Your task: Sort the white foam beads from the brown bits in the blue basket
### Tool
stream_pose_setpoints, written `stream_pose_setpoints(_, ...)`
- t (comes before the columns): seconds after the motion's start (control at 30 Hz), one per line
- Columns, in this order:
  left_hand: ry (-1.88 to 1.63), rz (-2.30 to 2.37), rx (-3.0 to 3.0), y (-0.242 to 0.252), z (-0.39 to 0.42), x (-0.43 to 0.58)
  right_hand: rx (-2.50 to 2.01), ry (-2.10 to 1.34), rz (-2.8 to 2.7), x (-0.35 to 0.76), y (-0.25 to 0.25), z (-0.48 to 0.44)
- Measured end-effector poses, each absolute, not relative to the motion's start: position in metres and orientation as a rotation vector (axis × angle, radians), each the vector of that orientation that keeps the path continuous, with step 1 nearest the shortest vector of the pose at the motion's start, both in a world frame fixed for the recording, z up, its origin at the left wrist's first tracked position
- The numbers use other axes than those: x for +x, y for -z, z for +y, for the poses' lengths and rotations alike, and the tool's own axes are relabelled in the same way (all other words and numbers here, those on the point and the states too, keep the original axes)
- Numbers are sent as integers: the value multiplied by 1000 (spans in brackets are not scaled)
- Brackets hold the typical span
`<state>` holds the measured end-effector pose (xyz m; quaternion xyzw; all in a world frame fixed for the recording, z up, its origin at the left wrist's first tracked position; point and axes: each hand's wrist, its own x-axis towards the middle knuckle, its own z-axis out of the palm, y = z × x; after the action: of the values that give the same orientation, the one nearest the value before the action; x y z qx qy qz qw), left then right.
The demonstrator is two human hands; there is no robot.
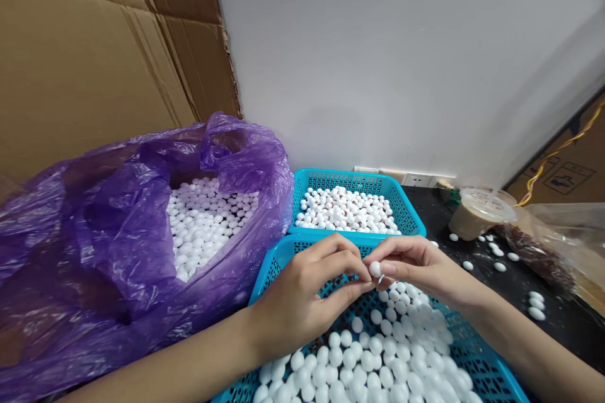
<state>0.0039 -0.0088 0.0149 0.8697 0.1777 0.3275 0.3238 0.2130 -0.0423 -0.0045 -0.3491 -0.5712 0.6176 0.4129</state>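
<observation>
Above the near blue basket point(275, 259), my two hands meet at the fingertips. My right hand point(418, 262) is closed in a pinch on a small white ball point(375, 269). My left hand point(314, 289) is closed too, thumb and forefinger pressed together beside that ball; what they pinch is too small to make out. A thin pale bit shows by my right thumb, just under the ball. Many loose white balls point(367, 360) lie in the basket below, partly covered by my hands and forearms.
Behind stands a second blue basket point(410, 211) of white balls with brown bits. Left is a purple plastic bag point(142, 277) of white balls, before cardboard point(85, 56). On the black table point(510, 305) at right are a lidded cup point(475, 217), scattered balls and a bag of dark brown bits point(539, 258).
</observation>
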Motion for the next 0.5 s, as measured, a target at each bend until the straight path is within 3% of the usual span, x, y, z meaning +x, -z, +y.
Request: stream_pose_setpoints(0.5, -847, 504, 2308, -14, -9, 4, -870, -1531, -1447, 210, -2, -44)
